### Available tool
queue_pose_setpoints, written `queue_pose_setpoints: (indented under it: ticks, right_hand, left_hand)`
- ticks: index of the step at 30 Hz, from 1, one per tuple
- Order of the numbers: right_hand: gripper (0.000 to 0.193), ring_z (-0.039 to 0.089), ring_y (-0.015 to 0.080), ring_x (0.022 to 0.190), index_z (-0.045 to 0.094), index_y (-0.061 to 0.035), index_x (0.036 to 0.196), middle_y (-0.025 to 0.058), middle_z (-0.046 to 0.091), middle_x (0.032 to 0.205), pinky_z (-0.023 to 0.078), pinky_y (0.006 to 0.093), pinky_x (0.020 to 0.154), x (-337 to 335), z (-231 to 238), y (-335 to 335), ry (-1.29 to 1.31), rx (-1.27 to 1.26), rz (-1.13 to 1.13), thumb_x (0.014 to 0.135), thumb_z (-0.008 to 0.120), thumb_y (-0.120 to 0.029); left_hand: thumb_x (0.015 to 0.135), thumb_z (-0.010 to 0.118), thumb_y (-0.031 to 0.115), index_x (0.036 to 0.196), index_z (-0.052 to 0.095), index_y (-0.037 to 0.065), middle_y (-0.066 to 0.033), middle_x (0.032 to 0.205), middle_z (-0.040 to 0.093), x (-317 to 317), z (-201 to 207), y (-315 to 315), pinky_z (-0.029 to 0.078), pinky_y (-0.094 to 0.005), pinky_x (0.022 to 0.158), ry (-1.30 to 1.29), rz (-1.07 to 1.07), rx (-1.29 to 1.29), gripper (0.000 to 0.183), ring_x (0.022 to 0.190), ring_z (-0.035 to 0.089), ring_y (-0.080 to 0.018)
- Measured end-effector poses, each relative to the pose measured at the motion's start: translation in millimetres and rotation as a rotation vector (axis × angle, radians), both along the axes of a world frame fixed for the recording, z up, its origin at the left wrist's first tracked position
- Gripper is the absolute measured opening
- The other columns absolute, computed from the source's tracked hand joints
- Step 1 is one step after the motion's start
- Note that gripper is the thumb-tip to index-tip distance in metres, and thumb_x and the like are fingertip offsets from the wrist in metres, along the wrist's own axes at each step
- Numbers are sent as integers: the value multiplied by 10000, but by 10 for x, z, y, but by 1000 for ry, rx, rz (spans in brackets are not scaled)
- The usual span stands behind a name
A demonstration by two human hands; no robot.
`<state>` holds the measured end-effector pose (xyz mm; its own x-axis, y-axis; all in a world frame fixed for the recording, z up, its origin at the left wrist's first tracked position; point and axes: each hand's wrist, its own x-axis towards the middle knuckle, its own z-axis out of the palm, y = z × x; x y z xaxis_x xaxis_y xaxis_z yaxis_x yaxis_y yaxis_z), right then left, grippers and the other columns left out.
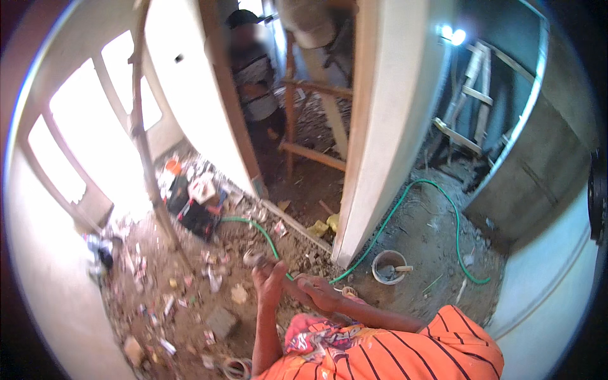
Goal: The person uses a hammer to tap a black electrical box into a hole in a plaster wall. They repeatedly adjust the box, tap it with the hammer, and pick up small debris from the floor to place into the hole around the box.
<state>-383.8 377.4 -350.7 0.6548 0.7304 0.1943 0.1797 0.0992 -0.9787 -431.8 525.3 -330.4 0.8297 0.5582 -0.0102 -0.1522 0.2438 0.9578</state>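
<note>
In front of my body, my left hand (269, 280) is closed around a brownish rod-like thing (254, 257) with a rounded, greyish end that pokes out past my fingers. Its exact kind cannot be made out. Just to the right, my right hand (320, 295) is also closed, apparently on the lower part of the same thing; its fingers partly hide it. Both hands are above the dirt floor, close to a green hose (269, 239) that passes behind them. A pale bucket (378, 273) with grey mix and a wooden-handled tool (403, 268) stands to the right.
A wooden pole (140, 136) rises on the left beside scattered rubble and a dark bag (197, 218). Beyond the door frame (356, 126) stands another person (256, 82) near a wooden trestle (316, 88). At the right, a lamp (453, 35) lights a wooden stand (475, 95).
</note>
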Motion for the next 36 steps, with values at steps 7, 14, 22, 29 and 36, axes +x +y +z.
queue_pose_setpoints:
  ticks: [7,14,22,29,36]
  right_hand:
    - [232,498,106,640,477,-28,1069,72,574,895,412,245,506,572,-917,-533,820,-112,-232,841,471,-74]
    - [566,501,91,526,499,10,1082,75,616,863,397,238,454,583,-705,-520,619,-176,116,892,485,-523]
    - [421,425,41,628,598,-77,908,-49,452,656,349,210,563,1225,-252,-850,166,-258,207,918,477,-481]
    - [316,518,108,758,569,-45,995,-15,558,787,418,255,693,2059,-204,-1544,187,-238,255,860,627,-325]
    - [249,543,94,759,536,-35,918,37,616,849,437,224,686,2388,-204,-1729,448,-168,259,860,642,-252]
  left_hand:
    - [795,610,99,880,579,77,5,771,532,-36,-56,543,382,-248,546,-197,168,210,93,625,468,-84]
    - [746,600,77,964,681,29,6,680,565,-57,-430,426,430,-286,563,13,12,573,237,615,519,-92]
    - [690,647,116,920,707,41,-88,747,665,481,-545,-518,485,-286,652,287,-120,825,249,685,619,-140]
    - [702,681,58,970,688,0,-51,758,682,1222,-390,-1331,486,-268,603,215,-248,408,274,652,602,-97]
    - [750,704,190,979,698,92,-109,731,661,1682,-493,-1676,489,-304,595,224,-248,644,249,660,653,-195]
